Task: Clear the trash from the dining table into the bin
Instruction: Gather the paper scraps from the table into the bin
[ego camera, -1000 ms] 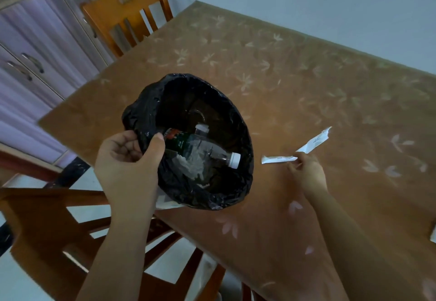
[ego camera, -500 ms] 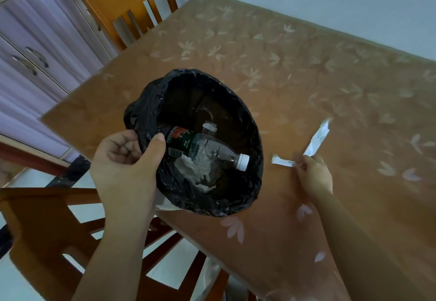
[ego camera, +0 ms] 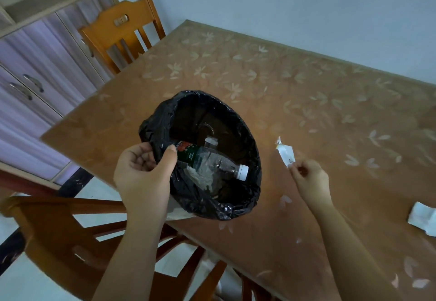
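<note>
The left hand (ego camera: 144,175) grips the rim of the round bin lined with a black plastic bag (ego camera: 238,206), thumb inside; it juts past the near edge of the brown flower-patterned table (ego camera: 306,93). Keep its mouth tilted toward the right hand (ego camera: 311,180), which pinches a small white paper wrapper (ego camera: 286,152) just beside the rim. A short, unobstructed sideways carry should drop it beside the clear plastic bottle (ego camera: 212,164). A crumpled white tissue (ego camera: 422,220) waits at the right edge
</note>
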Demonstrator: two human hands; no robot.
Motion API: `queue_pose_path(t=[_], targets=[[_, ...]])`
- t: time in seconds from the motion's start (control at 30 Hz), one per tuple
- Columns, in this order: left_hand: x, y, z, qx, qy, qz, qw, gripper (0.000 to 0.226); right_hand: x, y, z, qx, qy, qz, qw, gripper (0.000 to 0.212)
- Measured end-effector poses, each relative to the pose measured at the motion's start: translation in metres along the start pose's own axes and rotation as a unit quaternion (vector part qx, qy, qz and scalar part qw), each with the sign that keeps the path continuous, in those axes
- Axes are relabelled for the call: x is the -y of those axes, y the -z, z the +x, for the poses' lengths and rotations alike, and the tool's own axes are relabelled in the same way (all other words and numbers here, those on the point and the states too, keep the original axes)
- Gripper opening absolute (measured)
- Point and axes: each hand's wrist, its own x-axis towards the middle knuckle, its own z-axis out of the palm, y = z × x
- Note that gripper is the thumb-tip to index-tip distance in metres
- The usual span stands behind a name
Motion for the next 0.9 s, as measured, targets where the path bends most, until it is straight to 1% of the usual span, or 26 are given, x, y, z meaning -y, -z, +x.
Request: queue_pose_path(t=[0.07,0.13,0.2,0.3,0.4,0.57,0.63,0.7,0.77,0.83,0.9], targets=[[-0.005,-0.001,-0.009,0.009,0.004,-0.009,1.000,0.020,0.013,0.017,-0.010,-0.017,0.013,0.012,1.000,0.017],[-0.009,-0.002,-0.018,0.021,0.008,-0.019,1.000,0.023,0.024,0.034,-0.021,-0.035,0.029,0.041,0.998,0.017],[-0.013,-0.002,-0.026,0.027,0.015,-0.034,0.999,0.023,0.034,0.051,-0.034,-0.041,0.029,0.100,0.994,0.016],[-0.018,-0.004,-0.038,0.034,0.021,-0.043,0.998,0.020,0.047,0.072,-0.053,-0.028,0.019,0.210,0.977,0.022],[-0.023,-0.006,-0.049,0.033,0.031,-0.052,0.998,0.020,0.061,0.089,-0.070,0.015,0.023,0.279,0.960,0.019],[-0.029,-0.009,-0.061,0.050,0.044,-0.070,0.995,0.019,0.074,0.111,-0.092,0.124,0.030,0.352,0.927,0.007],[-0.029,-0.009,-0.063,0.050,0.056,-0.072,0.995,0.020,0.075,0.117,-0.097,0.163,0.034,0.348,0.923,0.007],[-0.030,-0.010,-0.067,0.054,0.058,-0.077,0.994,0.019,0.077,0.118,-0.097,0.187,0.043,0.308,0.932,0.009],[-0.032,-0.010,-0.071,0.062,0.054,-0.083,0.993,0.019,0.079,0.115,-0.094,0.177,0.044,0.247,0.952,0.013],[-0.033,-0.009,-0.075,0.069,0.055,-0.087,0.992,0.020,0.084,0.108,-0.088,0.151,0.048,0.172,0.972,0.012],[-0.035,-0.008,-0.077,0.076,0.056,-0.091,0.991,0.021,0.092,0.101,-0.084,0.126,0.062,0.107,0.984,0.013]])
